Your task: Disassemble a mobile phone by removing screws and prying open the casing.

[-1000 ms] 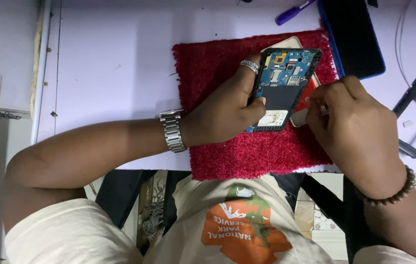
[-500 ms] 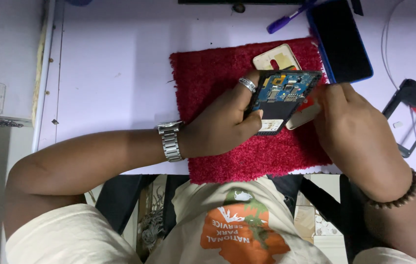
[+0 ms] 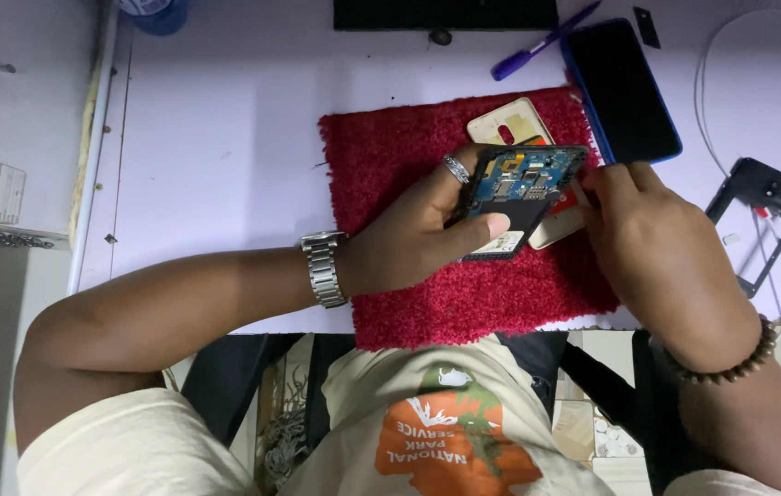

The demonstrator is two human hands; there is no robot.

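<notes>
One opened black phone with its blue circuit board bared (image 3: 521, 188) sits above a red shaggy rectangular mat (image 3: 427, 165), gripped along its left edge and underside by the left hand (image 3: 418, 241), thumb laid across the lower face. The right hand (image 3: 652, 248) has its fingertips pinched at the phone's right edge; what they pinch cannot be told. Beneath the phone, one cream-coloured plastic back cover (image 3: 512, 119) lies on the mat. Just beyond the mat's upper right corner rests one whole dark phone in a blue case (image 3: 625, 92), with one purple pen (image 3: 537, 46) near it. One black phone frame (image 3: 763, 207) and white cables (image 3: 740, 55) lie to the right on the pale lilac table (image 3: 216, 147). The left wrist bears one metal watch (image 3: 323, 268), the right one beaded bracelet (image 3: 730, 363).
</notes>
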